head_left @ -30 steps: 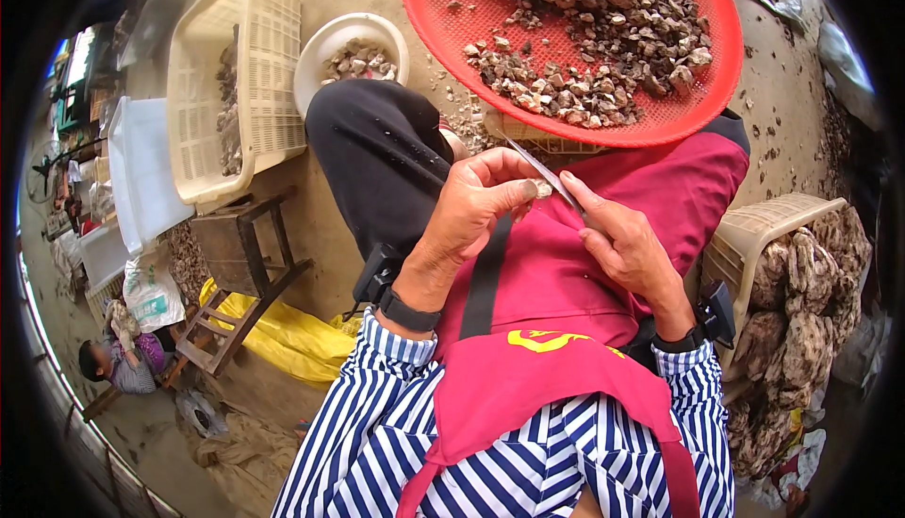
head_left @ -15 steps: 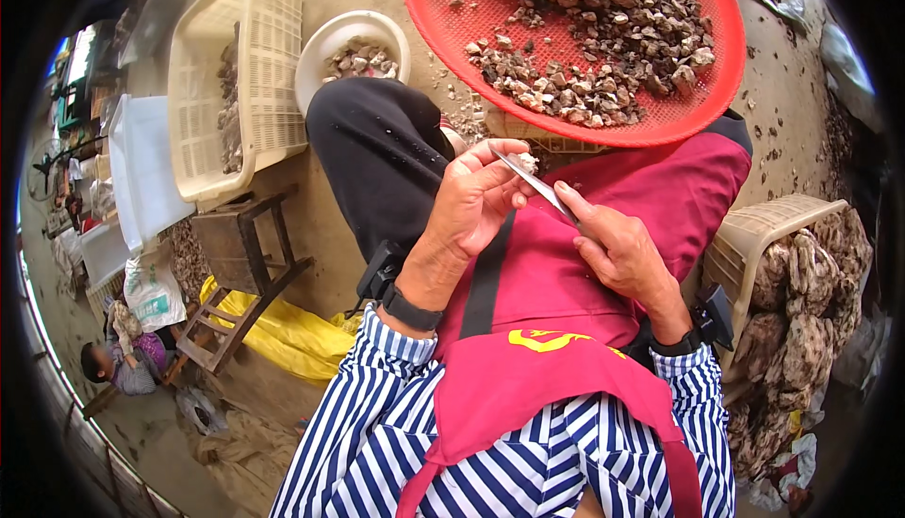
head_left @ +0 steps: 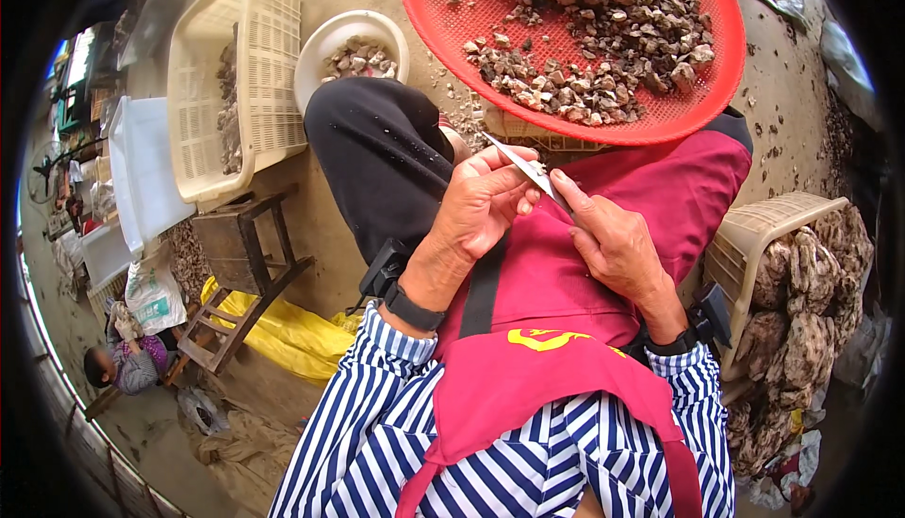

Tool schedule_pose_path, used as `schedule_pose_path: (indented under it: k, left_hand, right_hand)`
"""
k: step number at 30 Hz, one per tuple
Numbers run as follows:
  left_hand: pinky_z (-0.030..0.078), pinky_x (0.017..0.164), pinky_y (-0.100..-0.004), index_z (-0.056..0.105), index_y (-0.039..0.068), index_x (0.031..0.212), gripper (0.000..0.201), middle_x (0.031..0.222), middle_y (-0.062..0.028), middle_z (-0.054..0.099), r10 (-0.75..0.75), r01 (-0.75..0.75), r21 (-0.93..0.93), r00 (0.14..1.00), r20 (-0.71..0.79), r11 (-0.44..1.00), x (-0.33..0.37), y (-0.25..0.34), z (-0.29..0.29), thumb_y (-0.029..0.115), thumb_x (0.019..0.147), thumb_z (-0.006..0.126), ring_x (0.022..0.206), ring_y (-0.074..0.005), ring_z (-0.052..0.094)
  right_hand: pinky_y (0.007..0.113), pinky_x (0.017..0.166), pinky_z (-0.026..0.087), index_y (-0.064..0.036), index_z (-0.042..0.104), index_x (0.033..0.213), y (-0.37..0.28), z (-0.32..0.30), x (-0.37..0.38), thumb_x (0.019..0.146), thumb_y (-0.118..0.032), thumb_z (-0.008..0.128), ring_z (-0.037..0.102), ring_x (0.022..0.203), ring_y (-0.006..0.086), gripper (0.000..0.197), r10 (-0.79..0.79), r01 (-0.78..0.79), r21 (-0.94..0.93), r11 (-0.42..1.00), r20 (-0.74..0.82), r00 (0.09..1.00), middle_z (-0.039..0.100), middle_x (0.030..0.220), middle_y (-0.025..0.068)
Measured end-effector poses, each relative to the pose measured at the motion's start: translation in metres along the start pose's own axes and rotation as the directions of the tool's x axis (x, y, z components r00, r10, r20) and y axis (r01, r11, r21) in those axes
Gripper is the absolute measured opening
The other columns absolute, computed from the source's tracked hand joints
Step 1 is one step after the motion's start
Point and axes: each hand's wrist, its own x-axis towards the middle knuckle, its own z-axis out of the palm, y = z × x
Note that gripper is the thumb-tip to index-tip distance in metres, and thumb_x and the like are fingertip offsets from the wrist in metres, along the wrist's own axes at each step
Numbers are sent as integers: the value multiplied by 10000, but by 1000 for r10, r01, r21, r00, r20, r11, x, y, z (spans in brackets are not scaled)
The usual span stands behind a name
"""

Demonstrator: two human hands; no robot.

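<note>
My right hand (head_left: 617,246) is closed round a knife, its forefinger stretched along the tool. The narrow pointed blade (head_left: 515,159) slants up and left across the fingertips of my left hand (head_left: 474,203). Between those left fingertips is a small whitish chunk (head_left: 540,168), mostly hidden by the blade and fingers. Both hands are above the lap of my dark red apron (head_left: 556,282). Just beyond them, a round red mesh tray (head_left: 451,42) holds many rough brown and grey chunks (head_left: 580,94).
A white bowl (head_left: 311,70) of pale chunks stands beyond my left knee. Left of it is a cream plastic crate (head_left: 273,56), with a wooden stool (head_left: 226,249) nearer. At right, a beige basket (head_left: 740,235) holds large rough lumps (head_left: 792,301). Another person (head_left: 141,362) is at far left.
The knife blade has slid up and left, so its tip now reaches past my left fingertips and covers more of the chunk. My right hand has shifted slightly.
</note>
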Motion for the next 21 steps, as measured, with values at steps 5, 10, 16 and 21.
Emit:
schedule_pose_path:
  k: [5, 10, 16, 21]
  left_hand:
    - [454, 560, -248, 563, -29, 1034, 217, 868, -108, 613, 50, -53, 81, 998, 39, 995, 1, -2, -2, 25, 829, 607, 682, -164, 566]
    - [475, 587, -242, 562, -29, 1043, 242, 883, -101, 621, 11, -25, 188, 997, 76, 982, -2, -6, 2, 30, 820, 635, 708, -162, 596]
    - [466, 609, -243, 558, -12, 1046, 253, 891, -88, 624, 115, -121, 186, 992, 43, 975, -1, 1, 1, 38, 816, 652, 723, -149, 592]
    - [453, 621, -250, 578, -11, 1023, 225, 871, -79, 629, 147, -153, 261, 988, 41, 953, 0, 0, 0, 23, 813, 651, 741, -145, 588]
  right_hand:
    - [395, 620, 460, -105, 409, 1355, -1, -2, -2, 742, -5, 565, 566, 673, 305, 640, 50, -52, 32, 998, 72, 996, 547, 752, 147]
    - [436, 622, 457, -133, 389, 1365, -6, -3, 2, 760, -45, 567, 571, 704, 349, 636, 80, -84, 112, 990, 36, 996, 560, 773, 179]
    - [440, 689, 459, -108, 378, 1368, -3, -13, -5, 767, -47, 561, 581, 777, 354, 631, 95, -113, 123, 986, 143, 985, 589, 844, 188]
    - [419, 751, 468, -100, 379, 1367, -4, -17, -6, 768, -48, 561, 591, 881, 359, 629, 114, -142, 158, 977, 173, 978, 603, 994, 212]
